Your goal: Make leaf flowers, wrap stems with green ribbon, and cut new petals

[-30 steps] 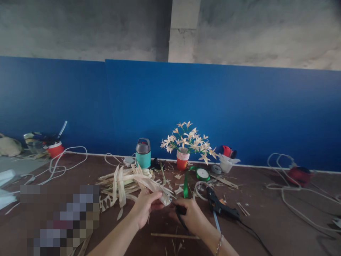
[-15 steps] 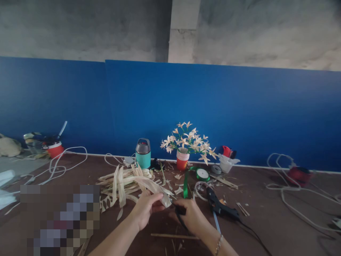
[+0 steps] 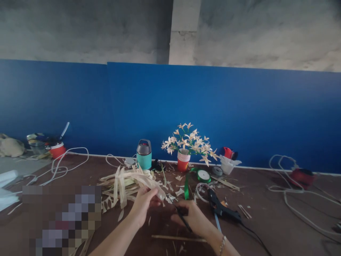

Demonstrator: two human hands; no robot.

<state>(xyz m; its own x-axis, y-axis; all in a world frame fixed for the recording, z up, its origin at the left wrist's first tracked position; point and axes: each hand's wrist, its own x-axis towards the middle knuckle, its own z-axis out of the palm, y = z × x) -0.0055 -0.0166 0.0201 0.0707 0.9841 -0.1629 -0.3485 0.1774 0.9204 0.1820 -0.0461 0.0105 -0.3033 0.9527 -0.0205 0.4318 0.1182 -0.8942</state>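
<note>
My left hand pinches the near end of a pale, dry husk strip, whose length trails back over the husk pile. In my right hand are black-handled scissors, with the fingers wrapped round the handles. The scissor blades point up and left, a little to the right of the strip's end and apart from it. Small pale scraps lie just beyond the blades. A thin stick lies on the brown table below both hands.
Behind my hands stand a red cup of pale flowers and a teal flask. To the right are green ribbon, a black glue gun with its cord, and a white container. A blue partition bounds the back.
My left hand has drawn slightly up and left with the strip, away from the scissors. The scissors have come apart from the strip's end, and loose scraps now show between the hands.
</note>
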